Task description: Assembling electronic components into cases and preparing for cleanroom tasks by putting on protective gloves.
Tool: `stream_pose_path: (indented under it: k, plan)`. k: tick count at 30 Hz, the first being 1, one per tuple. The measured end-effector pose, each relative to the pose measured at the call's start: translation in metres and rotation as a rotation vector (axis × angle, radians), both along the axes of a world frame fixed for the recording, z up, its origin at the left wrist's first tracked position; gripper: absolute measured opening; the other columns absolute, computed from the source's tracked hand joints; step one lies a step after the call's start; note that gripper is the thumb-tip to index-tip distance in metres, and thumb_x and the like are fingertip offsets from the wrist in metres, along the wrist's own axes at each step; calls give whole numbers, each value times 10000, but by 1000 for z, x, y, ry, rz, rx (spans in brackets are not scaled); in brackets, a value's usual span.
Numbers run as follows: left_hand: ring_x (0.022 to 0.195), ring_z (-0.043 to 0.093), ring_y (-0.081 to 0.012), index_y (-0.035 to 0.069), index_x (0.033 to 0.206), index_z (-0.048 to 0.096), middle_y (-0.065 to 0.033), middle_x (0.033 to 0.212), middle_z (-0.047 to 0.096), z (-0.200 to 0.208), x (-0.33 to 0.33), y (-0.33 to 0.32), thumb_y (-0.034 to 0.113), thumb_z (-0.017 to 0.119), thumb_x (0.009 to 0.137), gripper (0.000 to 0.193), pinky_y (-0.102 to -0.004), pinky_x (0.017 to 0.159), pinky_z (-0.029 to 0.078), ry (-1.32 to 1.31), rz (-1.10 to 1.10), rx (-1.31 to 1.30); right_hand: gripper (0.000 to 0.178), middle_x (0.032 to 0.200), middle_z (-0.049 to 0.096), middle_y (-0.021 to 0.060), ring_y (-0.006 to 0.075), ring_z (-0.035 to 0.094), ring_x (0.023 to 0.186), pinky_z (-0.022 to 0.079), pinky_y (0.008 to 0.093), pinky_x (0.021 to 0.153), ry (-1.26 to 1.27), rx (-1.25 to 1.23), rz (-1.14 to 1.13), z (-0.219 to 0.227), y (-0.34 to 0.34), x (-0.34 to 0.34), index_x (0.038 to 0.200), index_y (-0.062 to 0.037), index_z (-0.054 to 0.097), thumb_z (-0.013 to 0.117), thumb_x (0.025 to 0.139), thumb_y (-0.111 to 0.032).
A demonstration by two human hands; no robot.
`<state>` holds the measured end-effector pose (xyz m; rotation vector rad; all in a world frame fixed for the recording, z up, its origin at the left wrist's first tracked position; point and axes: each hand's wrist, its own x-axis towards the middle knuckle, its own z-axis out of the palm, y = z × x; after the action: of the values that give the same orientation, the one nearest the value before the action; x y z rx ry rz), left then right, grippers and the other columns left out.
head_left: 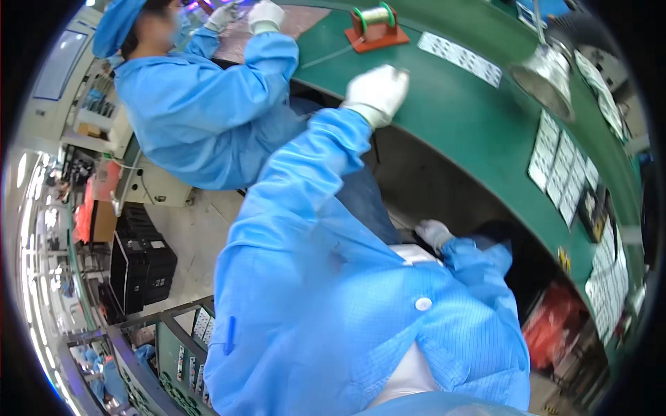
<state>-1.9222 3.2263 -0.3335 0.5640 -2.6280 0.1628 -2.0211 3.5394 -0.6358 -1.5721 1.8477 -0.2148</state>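
Observation:
My left hand point(379, 94), in a white glove, is raised over the near edge of the green bench point(461, 132). Its fingers are curled closed, and whatever they may hold is too small to make out. Beyond it, a spool of silvery wire point(374, 15) with green flanges sits on a red-brown stand point(378, 39). A white panel of small boards point(460, 58) lies to the right of the spool. My right hand point(433, 234), also gloved in white, is low by my lap, below the bench edge. Its fingers are too small and blurred to read.
A co-worker in a blue coat point(201, 114) sits at my left, gloved hands over the bench. A metal funnel-shaped hood point(544, 80) hangs above the bench. More white board panels point(562, 166) lie at right, near a red plastic bag point(551, 326). Black crates point(142, 263) stand on the floor.

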Motion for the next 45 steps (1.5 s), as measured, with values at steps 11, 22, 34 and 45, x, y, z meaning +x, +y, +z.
stream_pose_path:
  k: [11,22,34,45]
  plan:
    - [680,608,-315,86,744,554,-122,692,577,-1,-143,-31,300,558,888,258,-423,601,494,192,48,369,368,1035,632,232,373,593,988,458,450,896,-98,338,295,23,-35,-35,1132,-66,617,453,902,-302]
    - [747,616,-297,94,867,625,-105,784,609,-8,-149,-32,171,616,838,83,-389,639,512,151,-24,306,392,1064,623,227,382,583,1001,440,448,915,328,-154,89,23,-38,-111,1141,-70,610,475,892,-340]
    - [1008,581,-311,42,996,592,-155,1002,623,25,-205,-67,477,696,733,519,-403,867,469,-152,-116,-38,354,1027,628,210,402,595,892,477,469,810,77,-288,-456,124,18,-69,1003,-52,641,534,874,-364]
    - [847,612,-328,51,931,561,-147,898,586,75,-59,66,390,742,677,460,-389,738,509,-194,-205,169,353,1028,641,138,190,630,883,510,293,758,-250,-1112,-850,319,55,-50,1175,10,561,615,854,-127]
